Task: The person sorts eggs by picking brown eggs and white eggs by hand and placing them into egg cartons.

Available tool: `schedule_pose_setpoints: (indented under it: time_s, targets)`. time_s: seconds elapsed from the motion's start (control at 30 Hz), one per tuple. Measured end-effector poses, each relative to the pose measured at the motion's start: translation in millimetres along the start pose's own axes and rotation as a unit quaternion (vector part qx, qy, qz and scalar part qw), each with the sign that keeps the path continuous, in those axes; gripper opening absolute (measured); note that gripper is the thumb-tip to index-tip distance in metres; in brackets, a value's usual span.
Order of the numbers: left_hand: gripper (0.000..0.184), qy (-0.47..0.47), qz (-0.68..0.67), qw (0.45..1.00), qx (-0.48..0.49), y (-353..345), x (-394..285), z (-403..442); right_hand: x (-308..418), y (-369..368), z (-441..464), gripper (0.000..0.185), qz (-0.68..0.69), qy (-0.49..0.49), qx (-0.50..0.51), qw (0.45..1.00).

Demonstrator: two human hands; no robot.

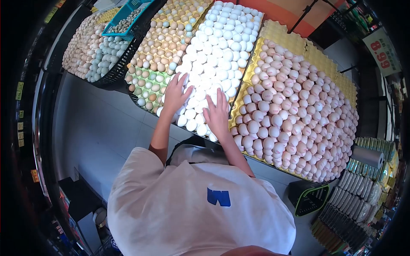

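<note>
White eggs [222, 47] fill the middle section of the display in several rows. On their left part rests my left hand [176, 93], its fingers spread over the eggs and holding none that I can see. My right hand [217, 112] lies on the eggs near the right edge of this section, fingers apart, also with nothing visible in it. Both palms face down, so what lies under them is hidden. Brown eggs [162, 47] stand in trays to the left, with a green tray [139, 90] of mixed eggs at the near end.
A large heap of pinkish eggs [294, 111] with yellow trays [316, 53] behind it is on the right. At the far left are a black crate [115, 70] and a teal basket [122, 32]. A black and green basket [309, 198] stands at the lower right, beside packaged goods [352, 194].
</note>
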State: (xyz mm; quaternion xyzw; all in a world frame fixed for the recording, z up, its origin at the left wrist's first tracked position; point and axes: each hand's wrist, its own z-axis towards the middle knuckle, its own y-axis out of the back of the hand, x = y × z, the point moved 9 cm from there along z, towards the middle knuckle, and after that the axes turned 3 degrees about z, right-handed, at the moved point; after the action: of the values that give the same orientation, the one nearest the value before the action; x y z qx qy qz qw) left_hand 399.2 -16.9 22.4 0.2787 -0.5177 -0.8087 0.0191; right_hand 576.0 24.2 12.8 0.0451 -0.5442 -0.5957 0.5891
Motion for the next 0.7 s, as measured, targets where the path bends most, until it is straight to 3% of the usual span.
schedule_pose_setpoints:
  time_s: [0.3, 0.5, 0.7]
  targets:
    - [0.048, 0.019, 0.017, 1.000, -0.003, 1.3, 0.7, -1.5, -8.1, -8.7, 18.8, 0.043, -0.041, -0.015, -0.044, 0.998]
    - [0.040, -0.070, -0.092, 0.993, 0.036, -1.2, 14.6, 5.1, -8.5, -12.6, 18.9, 0.037, -0.057, -0.125, -0.081, 0.987]
    - [0.042, -0.127, -0.160, 0.978, 0.051, -4.4, 28.1, 10.5, -9.1, -14.0, 25.0, 0.039, -0.097, -0.161, -0.137, 0.973]
